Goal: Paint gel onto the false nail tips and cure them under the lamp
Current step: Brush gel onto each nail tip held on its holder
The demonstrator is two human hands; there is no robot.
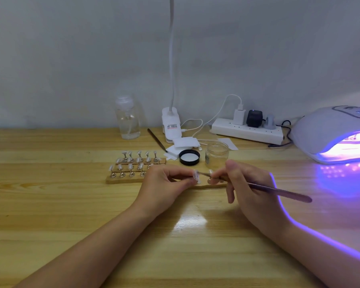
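Gel going onto a single nail tip, held at the centre of the frame.

The left hand (166, 181) pinches a false nail tip (195, 177) between thumb and fingers; the right hand (243, 183) has its grip clamped on a brush (279, 191) whose point meets the tip. Best done in thin, even strokes with the tip held steady — the lit lamp (328, 136) waits at right. More tips sit on wooden stands (133, 169) left of centre, an open jar (216, 152) behind — all on a glossy pale-wood worktop (71, 204) against a plain grey wall.
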